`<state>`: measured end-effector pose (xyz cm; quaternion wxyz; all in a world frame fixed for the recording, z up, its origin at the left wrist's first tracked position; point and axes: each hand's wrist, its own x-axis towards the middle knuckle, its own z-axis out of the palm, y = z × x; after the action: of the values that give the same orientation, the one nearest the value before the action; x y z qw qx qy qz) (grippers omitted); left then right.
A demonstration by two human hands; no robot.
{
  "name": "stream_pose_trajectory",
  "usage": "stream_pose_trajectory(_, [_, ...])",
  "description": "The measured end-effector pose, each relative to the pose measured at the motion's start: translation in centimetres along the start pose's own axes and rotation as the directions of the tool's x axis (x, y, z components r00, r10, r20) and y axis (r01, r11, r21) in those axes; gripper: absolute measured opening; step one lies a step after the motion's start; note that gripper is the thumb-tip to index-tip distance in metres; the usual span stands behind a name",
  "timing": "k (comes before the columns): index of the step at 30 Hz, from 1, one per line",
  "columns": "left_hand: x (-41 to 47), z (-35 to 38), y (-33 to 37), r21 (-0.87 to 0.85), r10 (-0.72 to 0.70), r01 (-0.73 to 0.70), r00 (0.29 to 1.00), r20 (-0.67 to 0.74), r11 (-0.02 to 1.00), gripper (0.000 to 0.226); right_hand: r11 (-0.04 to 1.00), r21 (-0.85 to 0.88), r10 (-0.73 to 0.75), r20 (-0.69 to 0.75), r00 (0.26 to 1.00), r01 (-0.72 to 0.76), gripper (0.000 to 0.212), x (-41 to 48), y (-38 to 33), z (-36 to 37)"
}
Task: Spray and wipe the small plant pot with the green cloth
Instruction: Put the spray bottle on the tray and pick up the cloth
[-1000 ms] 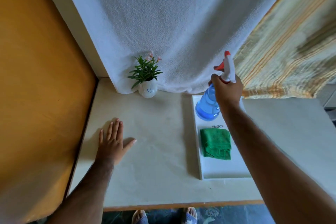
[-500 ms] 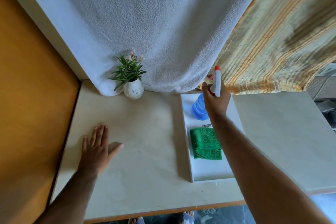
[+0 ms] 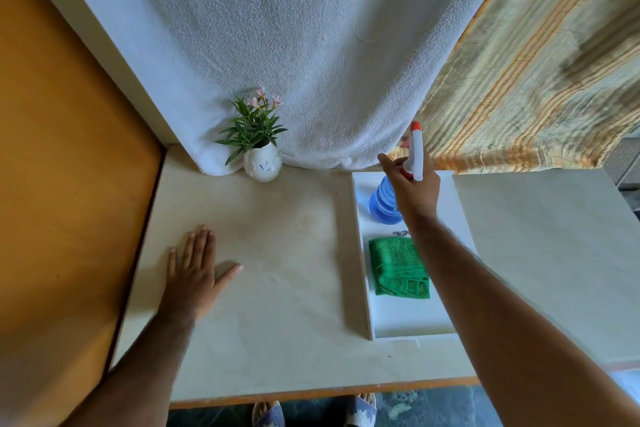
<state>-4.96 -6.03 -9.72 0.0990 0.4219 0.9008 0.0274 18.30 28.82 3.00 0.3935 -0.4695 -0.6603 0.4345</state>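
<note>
We see the right hand (image 3: 414, 185) wrapped around the neck of the spray bottle (image 3: 384, 201), just under its white and red trigger head, with the thumb sticking out to the left. The bottle's blue body sits low over the far end of the white tray (image 3: 408, 322) (whether its base touches the tray we cannot tell, since the hand and wrist cover that side). Nearer to us on the same tray lies the green cloth (image 3: 398, 267), folded and untouched, partly crossed by the right forearm.

Our left hand (image 3: 194, 274) lies open and flat, palm down on the cream table (image 3: 277, 288), fingers together and thumb spread to the right, holding nothing.

The small plant pot (image 3: 262, 166) stands upright at the back of the table, well to the left of the tray and well beyond the left hand. It is white with small blue marks, carries green leaves and a few pink flowers, and stands right against the hanging white towel (image 3: 294, 45). A striped curtain (image 3: 536, 80) hangs to the right of the towel, behind the bottle.
</note>
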Motion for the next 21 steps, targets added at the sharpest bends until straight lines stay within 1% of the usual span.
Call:
stream_pose_trajectory(2, [-0.1, -0.1, -0.1, 0.009, -0.001, 0.001, 1.0, -0.006, 1.0, 0.101, 1.0, -0.009, 0.005, 0.038, 0.999, -0.004, 0.064, -1.2, 0.5, -0.9])
stream_pose_trajectory(4, [-0.2, 0.0, 0.0, 0.005, 0.002, -0.002, 1.0, -0.012, 1.0, 0.1, 0.998, -0.04, -0.037, -0.003, 0.999, 0.037, 0.067, -3.5, 1.9, -2.6])
stream_pose_trajectory(5, [-0.3, 0.0, 0.0, 0.005, 0.007, -0.007, 1.0, -0.017, 1.0, 0.1, 0.995, -0.075, -0.062, -0.026, 0.998, 0.06, 0.069, -5.1, 2.8, -3.8])
stream_pose_trajectory(6, [-0.3, 0.1, 0.0, 0.004, 0.015, -0.015, 1.0, -0.022, 1.0, 0.099, 0.985, -0.142, -0.098, -0.012, 0.995, 0.096, 0.072, -6.6, 3.7, -5.2])
stream_pose_trajectory(7, [-0.3, 0.1, 0.1, 0.004, 0.021, -0.021, 0.999, -0.028, 1.0, 0.099, 0.96, -0.233, -0.144, 0.055, 0.988, 0.153, 0.073, -8.1, 4.6, -6.5])
stream_pose_trajectory(8, [-0.3, 0.0, 0.1, 0.005, 0.025, -0.025, 0.999, -0.032, 1.0, 0.098, 0.916, -0.322, -0.194, 0.167, 0.967, 0.239, 0.074, -9.5, 5.4, -7.7])
stream_pose_trajectory(9, [-0.3, -0.1, 0.2, 0.006, 0.026, -0.026, 0.999, -0.043, 1.0, 0.096, 0.856, -0.388, -0.23, 0.304, 0.924, 0.341, 0.076, -10.6, 6.2, -8.5])
stream_pose_trajectory(11, [-0.4, -0.2, 0.1, 0.003, 0.035, -0.034, 0.998, -0.057, 0.999, 0.09, 0.713, -0.445, -0.263, 0.546, 0.795, 0.541, 0.082, -12.3, 7.8, -9.4])
stream_pose_trajectory(12, [-0.5, -0.4, 0.1, -0.002, 0.039, -0.039, 0.998, -0.054, 0.999, 0.089, 0.64, -0.456, -0.263, 0.625, 0.734, 0.618, 0.086, -12.8, 8.6, -9.5])
stream_pose_trajectory(13, [-0.6, -0.4, 0.0, -0.007, 0.043, -0.044, 0.998, -0.054, 0.999, 0.089, 0.577, -0.473, -0.251, 0.673, 0.696, 0.666, 0.09, -13.2, 9.1, -9.4])
stream_pose_trajectory(15, [-0.5, -0.4, 0.0, -0.002, 0.037, -0.037, 0.998, -0.042, 0.999, 0.09, 0.509, -0.518, -0.215, 0.696, 0.685, 0.687, 0.094, -13.5, 9.7, -9.3])
stream_pose_trajectory(18, [-0.2, 0.0, -0.1, -0.001, -0.007, 0.007, 1.0, -0.01, 1.0, 0.099, 0.468, -0.545, -0.189, 0.707, 0.682, 0.695, 0.095, -13.1, 9.8, -9.1])
stream_pose_trajectory(21, [0.0, 0.3, -0.2, 0.003, -0.011, 0.011, 1.0, 0.0, 1.0, 0.106, 0.441, -0.568, -0.165, 0.71, 0.685, 0.695, 0.095, -12.4, 10.0, -8.7])
